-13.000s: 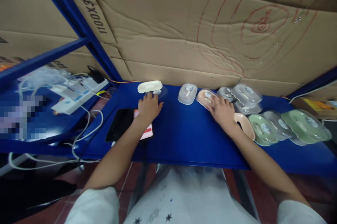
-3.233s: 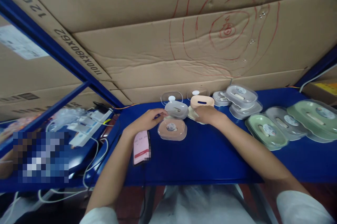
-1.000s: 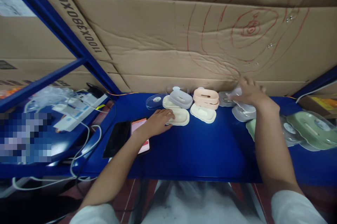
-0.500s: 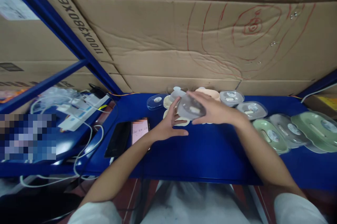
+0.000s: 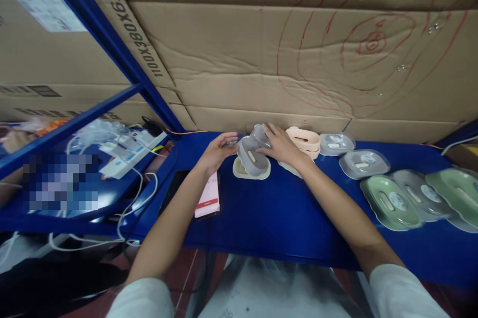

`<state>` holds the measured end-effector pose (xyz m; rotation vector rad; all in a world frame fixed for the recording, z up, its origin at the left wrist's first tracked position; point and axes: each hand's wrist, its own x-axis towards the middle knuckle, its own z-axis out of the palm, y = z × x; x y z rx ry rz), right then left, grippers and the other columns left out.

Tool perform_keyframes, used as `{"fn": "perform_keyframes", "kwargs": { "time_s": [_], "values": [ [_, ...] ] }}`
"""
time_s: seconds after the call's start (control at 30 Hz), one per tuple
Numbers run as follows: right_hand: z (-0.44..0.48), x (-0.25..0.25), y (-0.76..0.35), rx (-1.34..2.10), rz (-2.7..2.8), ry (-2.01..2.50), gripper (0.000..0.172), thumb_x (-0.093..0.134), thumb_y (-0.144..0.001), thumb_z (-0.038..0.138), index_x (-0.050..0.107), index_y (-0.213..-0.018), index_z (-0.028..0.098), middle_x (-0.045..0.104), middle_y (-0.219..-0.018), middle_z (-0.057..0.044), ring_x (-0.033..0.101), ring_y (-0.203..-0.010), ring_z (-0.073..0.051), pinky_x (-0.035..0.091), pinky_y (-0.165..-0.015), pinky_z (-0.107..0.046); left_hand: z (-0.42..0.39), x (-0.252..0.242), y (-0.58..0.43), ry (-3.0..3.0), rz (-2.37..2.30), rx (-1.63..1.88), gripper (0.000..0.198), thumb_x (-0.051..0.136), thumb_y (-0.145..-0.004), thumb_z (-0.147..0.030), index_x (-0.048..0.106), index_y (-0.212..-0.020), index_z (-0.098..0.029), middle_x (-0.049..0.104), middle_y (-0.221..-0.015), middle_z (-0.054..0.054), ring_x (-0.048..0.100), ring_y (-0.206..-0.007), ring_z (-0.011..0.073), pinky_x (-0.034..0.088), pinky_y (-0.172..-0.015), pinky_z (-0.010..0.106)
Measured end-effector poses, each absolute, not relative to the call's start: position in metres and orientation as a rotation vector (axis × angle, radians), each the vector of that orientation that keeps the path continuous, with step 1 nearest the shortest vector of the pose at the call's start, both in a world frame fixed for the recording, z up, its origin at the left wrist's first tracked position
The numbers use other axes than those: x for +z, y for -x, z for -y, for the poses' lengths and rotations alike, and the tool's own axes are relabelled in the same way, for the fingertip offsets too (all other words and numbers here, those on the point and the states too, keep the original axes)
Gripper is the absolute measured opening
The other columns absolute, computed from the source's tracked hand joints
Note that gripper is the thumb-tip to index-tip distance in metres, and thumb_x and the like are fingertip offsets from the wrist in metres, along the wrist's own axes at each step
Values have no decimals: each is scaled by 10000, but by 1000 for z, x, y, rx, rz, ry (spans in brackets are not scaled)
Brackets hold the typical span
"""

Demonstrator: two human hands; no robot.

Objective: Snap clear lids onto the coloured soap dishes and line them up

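A grey oval dish (image 5: 254,157) with a slot and a pale insert rests tilted over a cream dish (image 5: 241,171). At its left edge is my left hand (image 5: 216,152), fingers apart and nothing between them. My right hand (image 5: 280,143) has its thumb and fingers around the edge of a clear lid (image 5: 260,133), just behind the grey dish. Peach dishes (image 5: 304,138) are stacked to the right of this hand, with another cream dish (image 5: 292,168) partly hidden under my forearm.
Grey dishes with clear covers (image 5: 364,163) and green ones (image 5: 390,202) stand on the right of the blue table (image 5: 280,218). To the left lie a lit phone (image 5: 209,196), a dark phone and a white power strip (image 5: 123,161). Another person's hand (image 5: 17,139) shows far left.
The grey dish has moved down and left from my right hand onto the cream dish. My right hand has shifted to the clear lid, and my left hand has moved left. The view has shifted slightly.
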<state>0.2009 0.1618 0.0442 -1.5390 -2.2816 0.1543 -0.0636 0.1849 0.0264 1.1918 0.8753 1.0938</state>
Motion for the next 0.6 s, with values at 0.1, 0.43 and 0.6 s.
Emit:
{"fn": "perform_keyframes", "kwargs": {
  "time_s": [0.1, 0.43, 0.6],
  "values": [
    [-153, 52, -193, -6, 2253, 1530, 637, 592, -1031, 488, 479, -1573, 171, 418, -1651, -200, 371, -1526, -389, 308, -1227, -542, -183, 22, 58, -1154, -842, 1099, 540, 955, -624, -205, 761, -1128, -185, 715, -1132, 77, 693, -951, 177, 563, -857, 326],
    [-130, 55, -164, 541, 2210, 1531, 419, 523, -1067, 500, 683, -821, 201, 680, -773, -16, 590, -728, -160, 335, -652, -284, -182, 16, 49, -1189, -740, 1139, 464, 931, -642, -222, 742, -1066, -229, 672, -1074, 12, 650, -959, 143, 534, -886, 286],
    [-135, 72, -181, 546, 2112, 1542, 436, 435, -1093, 410, 681, -817, 178, 679, -774, -18, 566, -719, -148, 323, -653, -277, -179, 24, 56, -1334, -744, 1067, 432, 896, -693, -239, 687, -1071, -250, 644, -1148, 0, 623, -881, 103, 514, -795, 234]
  ]
}}
